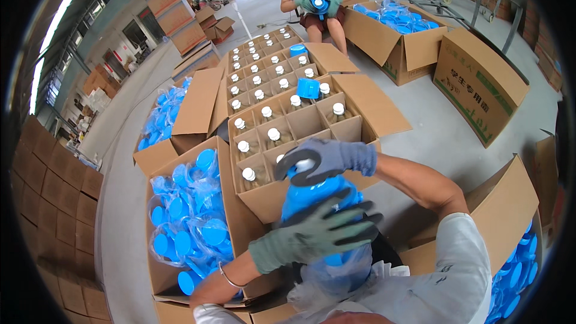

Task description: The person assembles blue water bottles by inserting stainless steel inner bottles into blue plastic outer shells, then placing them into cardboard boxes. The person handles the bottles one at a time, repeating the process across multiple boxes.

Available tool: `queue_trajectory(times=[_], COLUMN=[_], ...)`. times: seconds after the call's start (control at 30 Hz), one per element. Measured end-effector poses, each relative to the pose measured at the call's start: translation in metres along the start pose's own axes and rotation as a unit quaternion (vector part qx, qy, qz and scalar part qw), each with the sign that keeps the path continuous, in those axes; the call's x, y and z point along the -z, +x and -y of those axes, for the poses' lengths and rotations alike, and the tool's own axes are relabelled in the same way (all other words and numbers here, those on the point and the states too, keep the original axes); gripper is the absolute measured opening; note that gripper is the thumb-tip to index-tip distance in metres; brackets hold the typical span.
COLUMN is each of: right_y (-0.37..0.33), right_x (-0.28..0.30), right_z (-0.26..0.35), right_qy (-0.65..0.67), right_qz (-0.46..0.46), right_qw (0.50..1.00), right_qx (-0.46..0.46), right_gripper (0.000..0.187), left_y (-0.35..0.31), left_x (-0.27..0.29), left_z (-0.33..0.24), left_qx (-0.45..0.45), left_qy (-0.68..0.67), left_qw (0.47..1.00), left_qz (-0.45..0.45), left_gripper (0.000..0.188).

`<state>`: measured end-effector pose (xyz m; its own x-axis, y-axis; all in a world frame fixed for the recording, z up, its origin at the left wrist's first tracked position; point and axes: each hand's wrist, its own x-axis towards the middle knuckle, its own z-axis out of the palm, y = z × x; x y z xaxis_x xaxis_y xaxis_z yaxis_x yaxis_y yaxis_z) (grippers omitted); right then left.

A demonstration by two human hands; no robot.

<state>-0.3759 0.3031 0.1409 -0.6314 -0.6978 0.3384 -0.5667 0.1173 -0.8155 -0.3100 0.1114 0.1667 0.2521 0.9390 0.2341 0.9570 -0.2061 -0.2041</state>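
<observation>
The left hand (315, 231) lies palm down with fingers nearly straight and slightly spread across a blue plastic-wrapped item (315, 194), while the right hand (330, 159) is half curled above its upper end, thumb and fingers bent around a white round part (305, 164); blur and overlap prevent confirming whether the right grip is closed. The bottle carton (268, 205) borders the right hand on the far side, the carton of blue parts (243, 219) flanks the left forearm, and open floor (432, 153) extends beyond the right forearm. The blue item sits at the lap, beneath both hands.
</observation>
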Motion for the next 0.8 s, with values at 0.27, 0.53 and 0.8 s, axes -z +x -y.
queue_trajectory(times=[0.27, 0.53, 0.8], right_y=[0.024, -0.145, -0.13], right_x=[-0.024, -0.036, -0.025], right_z=[0.017, -0.013, 0.008], right_qy=[-0.161, -0.089, -0.268], right_qz=[-0.139, -0.397, -0.053], right_qw=[0.976, 0.905, 0.961], right_qx=[0.054, -0.127, 0.049], right_gripper=[0.055, 0.033, 0.055], left_y=[-0.005, -0.164, -0.182], left_x=[-0.003, -0.074, -0.167], left_z=[0.02, -0.01, -0.024], left_qx=[0.085, 0.634, 0.608], left_qy=[-0.205, -0.297, -0.652], left_qw=[0.959, 0.676, 0.317], left_qz=[0.178, -0.232, -0.322], left_gripper=[0.051, 0.037, 0.034])
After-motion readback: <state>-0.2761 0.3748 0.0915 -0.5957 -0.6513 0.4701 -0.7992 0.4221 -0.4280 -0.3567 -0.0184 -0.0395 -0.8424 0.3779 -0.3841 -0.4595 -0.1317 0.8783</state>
